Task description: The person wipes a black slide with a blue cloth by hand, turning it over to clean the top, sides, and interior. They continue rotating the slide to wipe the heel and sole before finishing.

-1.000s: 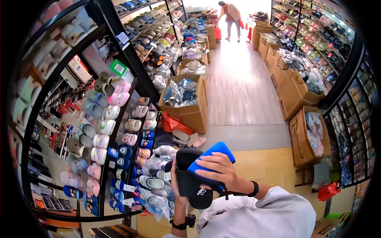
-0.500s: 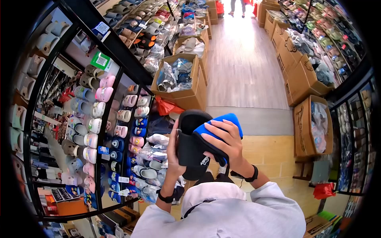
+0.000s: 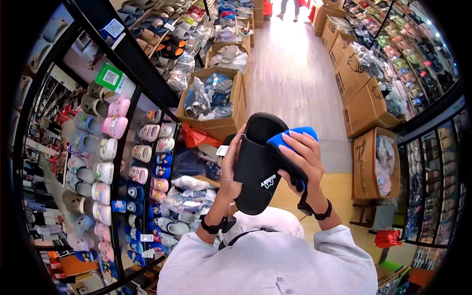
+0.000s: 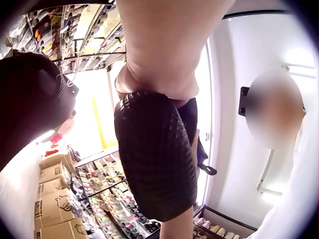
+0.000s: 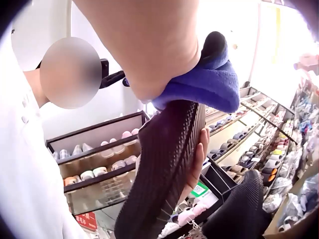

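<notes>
A black slide slipper (image 3: pixel 255 169) with a white printed logo is in my left hand (image 3: pixel 232 169), its toe towards me. My left fingers grip its side edge. A second black slipper (image 5: pixel 239 209) hangs beside that hand, mostly hidden in the head view, and a white tag (image 3: pixel 222 150) shows there. My right hand (image 3: pixel 305 157) grips a folded blue cloth (image 3: pixel 300 136) with a black side, right at the slipper's inner edge. From the right wrist, the fuzzy blue cloth overlaps the ridged side of the slipper's sole (image 5: pixel 164 159).
Shelves of clogs (image 3: pixel 115 128) stand close on my left, with bagged shoes (image 3: pixel 189 191) beside them. Cardboard boxes of wrapped footwear (image 3: pixel 216 123) line both sides of the aisle (image 3: pixel 290 73). A red bag (image 3: pixel 388 239) hangs at the right. Another person's legs (image 3: pixel 289 9) show far ahead.
Both hands, with the slipper and cloth, have moved up and right in the head view. The slipper's upper and logo now show more fully. The far person has mostly left the frame.
</notes>
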`<state>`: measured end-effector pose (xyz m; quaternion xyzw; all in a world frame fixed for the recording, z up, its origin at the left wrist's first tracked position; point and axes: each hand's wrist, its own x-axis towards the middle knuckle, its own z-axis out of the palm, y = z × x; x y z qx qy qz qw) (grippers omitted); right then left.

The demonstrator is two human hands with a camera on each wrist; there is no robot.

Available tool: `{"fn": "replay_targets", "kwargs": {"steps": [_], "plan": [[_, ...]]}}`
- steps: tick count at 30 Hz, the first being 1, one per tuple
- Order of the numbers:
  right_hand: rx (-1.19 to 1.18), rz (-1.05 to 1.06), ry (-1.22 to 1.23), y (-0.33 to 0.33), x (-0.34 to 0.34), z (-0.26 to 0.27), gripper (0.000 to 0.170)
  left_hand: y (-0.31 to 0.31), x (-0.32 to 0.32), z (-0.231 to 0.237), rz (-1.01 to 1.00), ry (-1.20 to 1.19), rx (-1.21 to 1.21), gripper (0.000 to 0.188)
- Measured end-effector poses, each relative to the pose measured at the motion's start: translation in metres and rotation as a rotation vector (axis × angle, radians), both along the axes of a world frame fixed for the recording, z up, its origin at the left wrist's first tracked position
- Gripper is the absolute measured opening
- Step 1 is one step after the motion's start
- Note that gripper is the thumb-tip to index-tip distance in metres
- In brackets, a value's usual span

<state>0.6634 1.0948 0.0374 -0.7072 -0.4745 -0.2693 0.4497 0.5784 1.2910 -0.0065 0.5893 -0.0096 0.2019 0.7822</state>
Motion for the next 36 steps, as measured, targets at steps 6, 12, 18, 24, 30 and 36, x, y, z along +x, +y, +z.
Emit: {"fn": "replay_targets", "kwargs": {"steps": [6,12,18,24,30,36], "plan": [[-0.015,0.028,-0.347,0.041,-0.001,-0.036,0.035,0.048,0.056,-0.010,0.017,-0.131,0.143,0.089],[-0.103,0.005,-0.405,0.055,0.029,-0.028,0.029,0.060,0.098,-0.023,-0.023,-0.056,0.052,0.073],[-0.026,-0.233,-0.041,0.050,0.091,0.007,0.047,0.060,0.141,-0.036,-0.067,-0.232,0.192,0.076],[0.026,-0.086,-0.236,0.037,0.115,-0.029,0.043,0.046,0.172,0.000,0.046,-0.201,0.155,0.075],[-0.006,0.139,-0.455,0.032,0.146,-0.023,0.033,0.052,0.181,-0.004,0.091,-0.192,0.142,0.069],[0.039,0.321,-0.164,0.030,0.206,-0.031,0.049,0.038,0.162,0.027,0.231,-0.167,0.138,0.116]]}}
